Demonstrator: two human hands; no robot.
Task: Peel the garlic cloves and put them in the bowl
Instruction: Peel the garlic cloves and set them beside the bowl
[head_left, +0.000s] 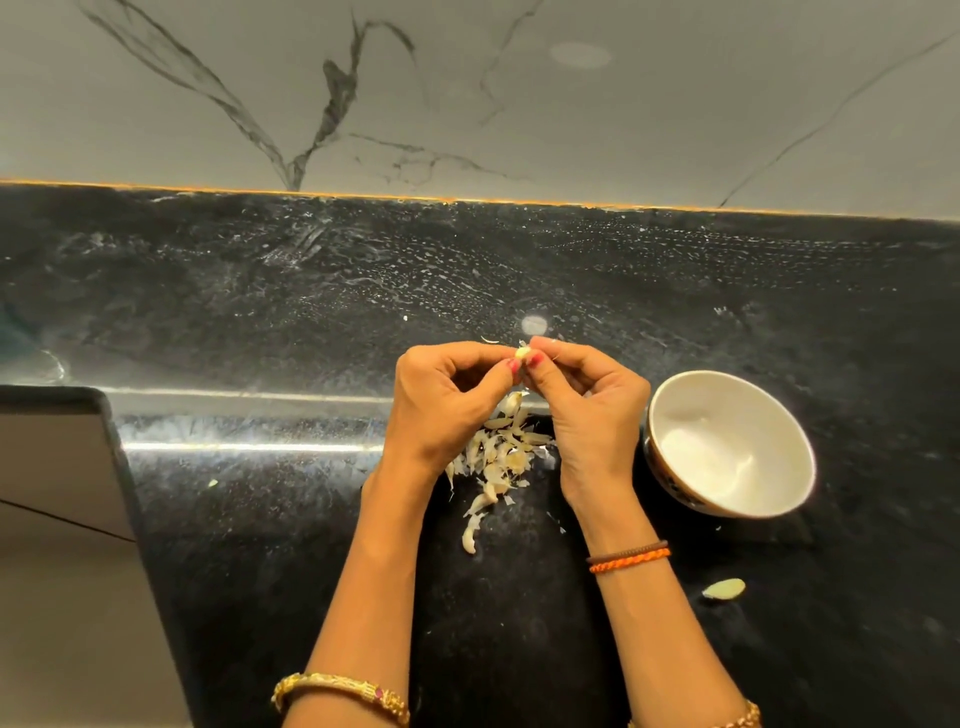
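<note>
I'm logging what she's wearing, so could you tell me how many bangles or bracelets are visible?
3 clearly: a gold bangle on the left forearm, brown and orange bands on the right wrist. Another gold piece shows at the bottom edge.

Both forearms reach forward side by side, wrists slightly bent so the hands meet at the fingertips. The left hand (451, 402) has its fingers curled, thumb and forefinger pinching inward; the right hand (589, 400) mirrors it, its fingers curled and its thumb and forefinger pinching toward the left hand's. Bangles circle both forearms, and thread bands the right wrist.
</note>
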